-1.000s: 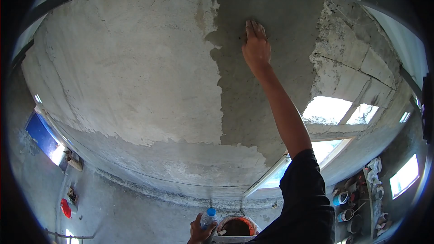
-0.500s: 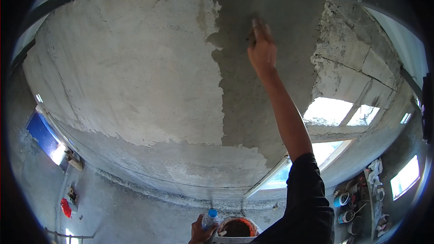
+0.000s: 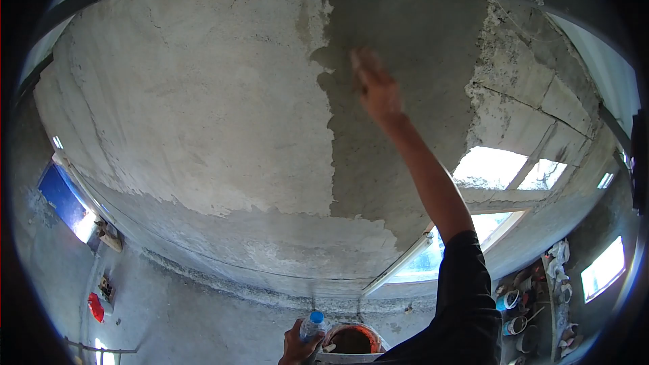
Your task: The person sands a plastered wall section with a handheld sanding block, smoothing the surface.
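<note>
Right hand at dark wall patch, bottle in left

Obs.: right hand (image 3: 378, 91) is raised with the arm outstretched, over the dark, damp-looking patch (image 3: 429, 54) of the wall, nearer its ragged left edge than its right. Fingers blurred; cannot tell whether they press the surface, nor whether they are closed on anything. Left hand (image 3: 295, 347) is low in view, wrapped around a clear bottle (image 3: 311, 328) with a blue cap, held just beside a bucket (image 3: 374, 339) with an orange inner wall.

Patch lies between pale plaster (image 3: 196, 88) on the left and rough, cracked masonry (image 3: 517, 78) on the right; a window (image 3: 418, 265) sits below and to the right.

Technique (my judgement): light, even pressure with the fingers kept flat should mark the dark surface least; short overlapping strokes suit an arm at this reach. Care is due near the ragged border, where a hard drag could lift the edge. Bottle best kept upright, gripped firmly but without squeezing, clear of the bucket rim
</note>
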`<state>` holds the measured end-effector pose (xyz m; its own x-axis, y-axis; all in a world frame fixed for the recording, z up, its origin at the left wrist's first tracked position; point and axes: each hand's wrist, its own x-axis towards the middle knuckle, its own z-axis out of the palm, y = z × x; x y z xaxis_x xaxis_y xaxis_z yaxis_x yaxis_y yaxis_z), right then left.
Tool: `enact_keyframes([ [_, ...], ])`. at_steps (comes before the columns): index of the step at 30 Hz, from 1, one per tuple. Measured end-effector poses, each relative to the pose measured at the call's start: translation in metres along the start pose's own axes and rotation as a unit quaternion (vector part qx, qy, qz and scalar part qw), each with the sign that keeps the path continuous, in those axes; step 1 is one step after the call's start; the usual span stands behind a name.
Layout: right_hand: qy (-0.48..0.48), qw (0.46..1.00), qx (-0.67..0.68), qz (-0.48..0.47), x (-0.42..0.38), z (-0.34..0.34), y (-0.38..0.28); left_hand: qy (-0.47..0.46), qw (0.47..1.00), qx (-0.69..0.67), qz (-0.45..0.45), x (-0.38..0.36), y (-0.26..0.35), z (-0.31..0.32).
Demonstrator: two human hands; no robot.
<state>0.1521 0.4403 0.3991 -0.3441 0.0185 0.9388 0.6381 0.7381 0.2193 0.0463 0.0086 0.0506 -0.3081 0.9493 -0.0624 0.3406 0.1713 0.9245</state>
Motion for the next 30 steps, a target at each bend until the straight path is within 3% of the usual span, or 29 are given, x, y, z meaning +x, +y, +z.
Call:
enact_keyframes([
  [3, 0.076, 0.993, -0.058, 0.064, 0.034, -0.012, 0.029, 0.024, 0.999, 0.027, 0.026, 0.002, 0.004, -0.001],
  [7, 0.065, 0.989, -0.123, 0.049, 0.033, 0.005, 0.049, 0.035, 0.998, 0.039, 0.032, 0.003, -0.015, 0.004],
  [11, -0.074, 0.993, -0.040, -0.079, -0.054, 0.042, 0.031, 0.028, 0.998, 0.052, 0.027, -0.001, -0.002, 0.003],
  [15, -0.132, 0.986, 0.067, -0.079, -0.070, 0.019, 0.009, 0.014, 0.999, 0.029, 0.012, -0.004, 0.021, -0.002],
  [19, 0.059, 0.997, -0.047, 0.031, -0.022, -0.011, 0.031, 0.021, 0.999, 0.024, 0.015, -0.003, 0.007, -0.003],
  [22, 0.061, 0.986, -0.146, 0.052, 0.001, -0.002, 0.057, 0.017, 1.000, 0.021, 0.015, -0.002, 0.002, -0.001],
  [25, 0.067, 0.995, -0.061, 0.041, -0.025, 0.022, 0.042, 0.013, 0.999, 0.040, 0.003, -0.001, 0.011, -0.003],
  [27, -0.010, 0.997, -0.067, -0.033, -0.062, 0.037, 0.022, 0.012, 0.999, 0.044, 0.002, 0.001, 0.001, 0.001],
  [28, -0.013, 0.997, -0.067, -0.030, -0.079, 0.036, 0.011, 0.012, 0.999, 0.052, 0.000, -0.001, -0.004, 0.001],
  [30, -0.123, 0.990, 0.066, 0.015, -0.093, 0.031, -0.005, 0.011, 0.999, 0.042, 0.007, -0.002, 0.001, -0.002],
])
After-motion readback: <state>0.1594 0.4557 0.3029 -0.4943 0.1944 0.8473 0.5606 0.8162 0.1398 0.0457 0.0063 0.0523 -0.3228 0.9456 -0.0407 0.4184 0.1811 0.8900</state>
